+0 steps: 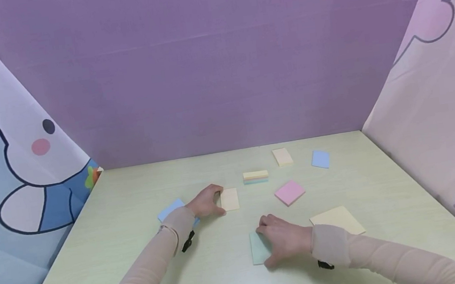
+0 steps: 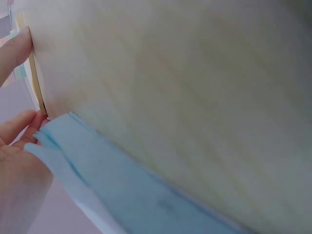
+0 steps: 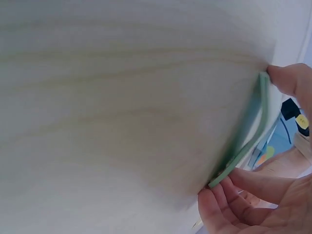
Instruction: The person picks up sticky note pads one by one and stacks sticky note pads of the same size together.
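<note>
My left hand [image 1: 207,201] holds a small cream sticky note pad [image 1: 229,199] between thumb and fingers at opposite edges; the pad shows edge-on in the left wrist view. Beneath that wrist lies a blue sticky note pad [image 1: 170,209], partly covered, its sheets [image 2: 112,175] fanning up close to the left wrist camera. Nearer the front, my right hand [image 1: 286,239] grips a green sticky note pad [image 1: 259,249] across its width. In the right wrist view the green pad [image 3: 252,141] bows between thumb and fingertips, its middle raised off the table.
Behind the hands lie a layered yellow-and-teal stack [image 1: 255,177], a pink pad [image 1: 289,193], a cream pad [image 1: 282,157] and a blue pad [image 1: 320,159]. A larger yellow pad [image 1: 339,220] sits by the right wrist. Purple cloth [image 1: 218,67] closes the table's back edge.
</note>
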A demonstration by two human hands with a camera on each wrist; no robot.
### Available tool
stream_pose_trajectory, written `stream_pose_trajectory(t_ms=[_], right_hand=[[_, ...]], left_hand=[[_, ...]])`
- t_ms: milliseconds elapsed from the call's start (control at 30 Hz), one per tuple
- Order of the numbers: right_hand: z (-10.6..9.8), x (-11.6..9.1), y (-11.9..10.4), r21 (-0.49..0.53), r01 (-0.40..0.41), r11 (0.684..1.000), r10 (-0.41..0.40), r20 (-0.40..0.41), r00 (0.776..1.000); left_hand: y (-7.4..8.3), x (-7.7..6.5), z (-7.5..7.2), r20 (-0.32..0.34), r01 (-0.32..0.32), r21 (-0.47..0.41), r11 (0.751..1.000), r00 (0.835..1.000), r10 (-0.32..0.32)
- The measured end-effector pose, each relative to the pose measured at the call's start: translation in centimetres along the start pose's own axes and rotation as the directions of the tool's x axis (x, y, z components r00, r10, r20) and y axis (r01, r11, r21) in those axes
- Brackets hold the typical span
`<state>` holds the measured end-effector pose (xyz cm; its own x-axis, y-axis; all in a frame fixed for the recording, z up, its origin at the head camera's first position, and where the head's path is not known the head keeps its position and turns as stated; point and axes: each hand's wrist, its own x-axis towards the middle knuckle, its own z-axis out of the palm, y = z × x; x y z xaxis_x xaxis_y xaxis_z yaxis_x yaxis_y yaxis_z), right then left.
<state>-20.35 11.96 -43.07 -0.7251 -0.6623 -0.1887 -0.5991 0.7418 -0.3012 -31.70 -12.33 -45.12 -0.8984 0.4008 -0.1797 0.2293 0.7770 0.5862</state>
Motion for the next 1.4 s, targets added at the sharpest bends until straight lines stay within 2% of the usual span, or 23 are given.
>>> stream_pose_trajectory(t_ms=[267, 500, 733, 1400], right_hand=[[0.1, 0.2, -0.1, -0.1, 0.051, 0.994, -0.057, -0.054, 0.997], [0.5, 0.7, 0.1, -0.125, 0.086, 0.988, -0.098, -0.094, 0.991], [0.5, 1.1, 0.4, -0.12, 0.067, 0.991, -0.08, -0.105, 0.991], [0.0, 2.0, 1.1, -0.153, 0.013, 0.988, -0.048, -0.226, 0.973]], left_hand=[[0.1, 0.0, 0.0, -0.013, 0.004, 0.004, 1.0, 1.0, -0.004], [0.1, -0.1, 0.1, -0.015, 0.009, 0.008, 1.0, 1.0, -0.009], [0.1, 0.0, 0.0, -0.016, -0.006, 0.012, 1.0, 1.0, 0.006], [-0.2, 0.2, 0.3, -0.023, -0.005, 0.003, 1.0, 1.0, 0.005]])
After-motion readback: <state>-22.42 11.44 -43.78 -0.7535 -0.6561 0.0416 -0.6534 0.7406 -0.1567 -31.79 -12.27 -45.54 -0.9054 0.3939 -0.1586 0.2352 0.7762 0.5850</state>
